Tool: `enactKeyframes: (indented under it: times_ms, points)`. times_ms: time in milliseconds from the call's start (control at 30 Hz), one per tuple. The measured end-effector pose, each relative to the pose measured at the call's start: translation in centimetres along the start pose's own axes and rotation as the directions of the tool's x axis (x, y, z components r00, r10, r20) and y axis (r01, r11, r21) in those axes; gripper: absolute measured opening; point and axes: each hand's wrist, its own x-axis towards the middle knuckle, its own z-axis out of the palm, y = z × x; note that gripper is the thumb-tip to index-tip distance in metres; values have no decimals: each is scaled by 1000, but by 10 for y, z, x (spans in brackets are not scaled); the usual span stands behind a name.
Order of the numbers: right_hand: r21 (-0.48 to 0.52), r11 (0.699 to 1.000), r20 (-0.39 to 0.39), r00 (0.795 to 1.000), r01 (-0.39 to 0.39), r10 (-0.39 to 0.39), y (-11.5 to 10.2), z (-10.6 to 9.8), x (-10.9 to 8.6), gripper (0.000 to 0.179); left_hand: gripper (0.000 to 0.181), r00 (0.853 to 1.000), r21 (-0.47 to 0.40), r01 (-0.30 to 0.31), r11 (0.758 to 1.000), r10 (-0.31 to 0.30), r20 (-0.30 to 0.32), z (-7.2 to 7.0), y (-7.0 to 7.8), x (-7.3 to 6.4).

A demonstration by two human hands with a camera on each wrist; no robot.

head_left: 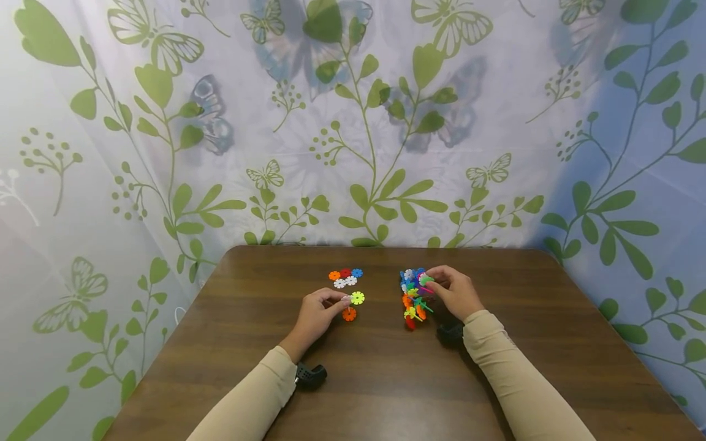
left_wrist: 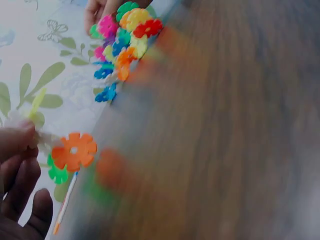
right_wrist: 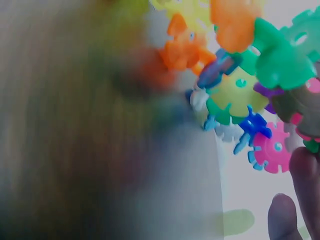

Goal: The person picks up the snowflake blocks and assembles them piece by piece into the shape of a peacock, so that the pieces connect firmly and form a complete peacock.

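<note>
My left hand (head_left: 320,313) pinches a small white plastic flower disc (left_wrist: 47,140) between thumb and finger. A yellow-green flower disc (head_left: 357,297) sits right beside those fingertips; in the left wrist view it shows edge-on. Just below are an orange flower disc (head_left: 349,314) and, partly behind it, a green one (left_wrist: 57,172). Over at the heap of coloured flower discs (head_left: 413,300), my right hand (head_left: 455,293) has its thumb and fingertips around a green disc (head_left: 426,282) at the heap's right edge. Pink and white pieces overlap it there.
Beyond the left hand, a row of orange, red (head_left: 345,272) and blue discs lies above two white discs (head_left: 339,283) on the brown wooden table (head_left: 375,380). Behind the table's far edge hangs a leaf-and-butterfly curtain (head_left: 309,202). Black straps with devices (head_left: 311,376) sit at both wrists.
</note>
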Motion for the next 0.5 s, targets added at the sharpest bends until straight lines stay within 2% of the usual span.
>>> enactKeyframes:
  times_ms: [267, 500]
  points:
    - [41, 999, -4, 1000, 9, -9, -9, 15, 8, 17, 7, 999, 46, -43, 998, 43, -19, 12, -5, 9]
    - [74, 996, -9, 998, 56, -56, -18, 30, 17, 17, 7, 998, 54, -54, 997, 56, -22, 27, -1, 18]
